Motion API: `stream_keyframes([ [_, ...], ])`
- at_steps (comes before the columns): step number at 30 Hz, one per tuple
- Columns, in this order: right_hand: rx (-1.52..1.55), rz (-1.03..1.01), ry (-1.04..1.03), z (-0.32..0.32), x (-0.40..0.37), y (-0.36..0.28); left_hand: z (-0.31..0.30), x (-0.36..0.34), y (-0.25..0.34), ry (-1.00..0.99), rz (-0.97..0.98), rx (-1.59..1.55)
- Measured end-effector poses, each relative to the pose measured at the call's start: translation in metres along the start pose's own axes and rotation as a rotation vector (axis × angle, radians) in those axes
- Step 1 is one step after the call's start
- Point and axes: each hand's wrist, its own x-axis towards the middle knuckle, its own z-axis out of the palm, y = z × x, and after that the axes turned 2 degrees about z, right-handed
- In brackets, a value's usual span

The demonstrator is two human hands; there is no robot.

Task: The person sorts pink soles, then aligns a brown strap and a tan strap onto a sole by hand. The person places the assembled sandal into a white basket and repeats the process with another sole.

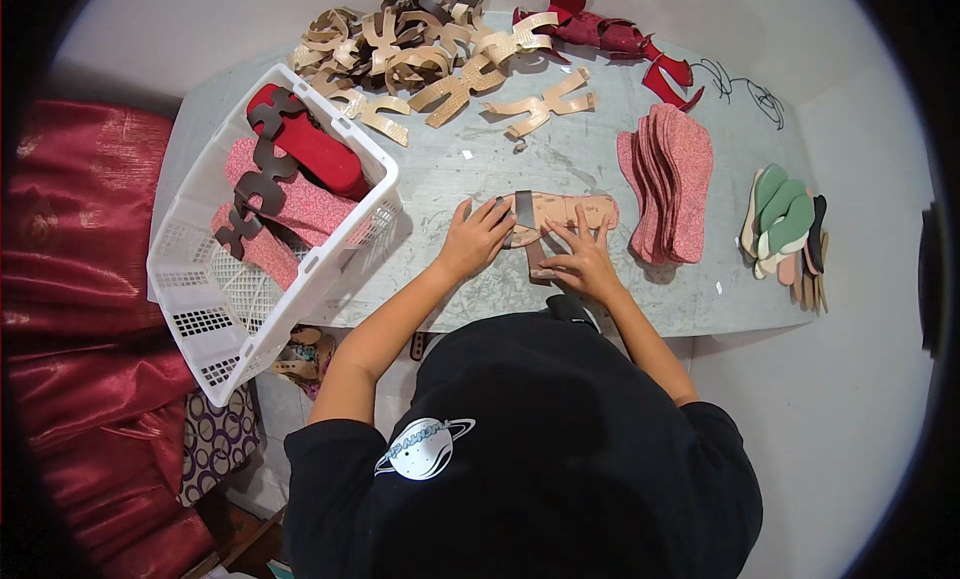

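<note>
On the grey tabletop lies a tan sandal sole (572, 211), its underside-like face showing faint printed marks. A dark brown strap (524, 211) crosses it near one end, and a brown strap end (540, 263) sticks out on the near side. My left hand (478, 239) holds the left end of the sole, fingers over its edge, hiding that part. With fingers spread, my right hand (585, 257) rests on the sole and the strap end. Just to the right stands a stack of pink patterned soles (672, 184).
A white plastic basket (372, 169) at left holds pink and red soles with brown straps. Gold and brown strap pieces (400, 54) heap at the back, beside red ones (610, 37). Black cord (760, 99) and green and white sole pieces (785, 219) lie at right.
</note>
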Motion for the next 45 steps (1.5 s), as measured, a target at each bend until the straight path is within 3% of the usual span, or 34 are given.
stream_keyframes([
  [5, 0.035, -0.038, 0.093, -0.010, 0.009, -0.006, -0.001, 0.001, 0.000, -0.001, -0.010, -0.006],
  [12, 0.049, -0.093, 0.072, -0.002, 0.007, -0.015, -0.005, 0.004, 0.004, -0.022, -0.044, 0.009],
  [24, 0.099, 0.064, 0.114, -0.003, 0.005, -0.020, -0.007, 0.012, 0.004, -0.064, -0.034, -0.002],
  [30, 0.029, 0.092, 0.261, -0.009, 0.045, -0.012, -0.005, 0.011, 0.001, -0.042, -0.052, -0.039],
  [36, 0.087, 0.207, 0.272, 0.014, 0.070, 0.004, 0.001, 0.009, -0.001, 0.026, -0.096, -0.089],
  [45, 0.121, 0.315, 0.325, 0.034, 0.070, 0.008, 0.003, 0.005, -0.003, -0.077, -0.221, -0.201],
])
